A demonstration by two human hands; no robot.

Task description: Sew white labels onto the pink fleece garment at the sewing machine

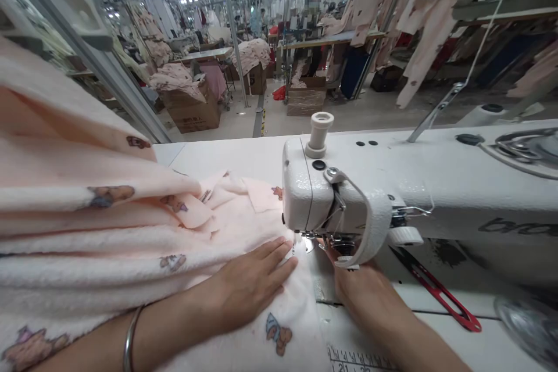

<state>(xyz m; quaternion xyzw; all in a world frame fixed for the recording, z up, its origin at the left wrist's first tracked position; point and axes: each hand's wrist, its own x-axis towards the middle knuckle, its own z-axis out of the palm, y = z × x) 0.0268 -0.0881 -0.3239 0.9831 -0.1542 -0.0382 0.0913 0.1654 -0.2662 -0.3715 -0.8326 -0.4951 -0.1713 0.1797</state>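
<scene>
Fluffy pale pink fabric [200, 250] printed with small bears spreads over the left side of the table and reaches the needle area of a white sewing machine [340, 186]. My left hand [257, 273] lies flat on this fabric, fingers stretched toward the presser foot. A small printed label [293, 248] shows beside its fingertips. My right hand [349, 273] is at the right of the needle, under the machine head. The head and its white thread guard hide most of its fingers, so I cannot see what they hold.
Red-handled thread snips [440, 293] lie under the machine arm. A ruler strip [357, 357] runs along the near table edge. A metal thread stand [436, 113] rises behind the machine. Beyond the table are cardboard boxes [192, 110] with fabric, hanging garments and a person.
</scene>
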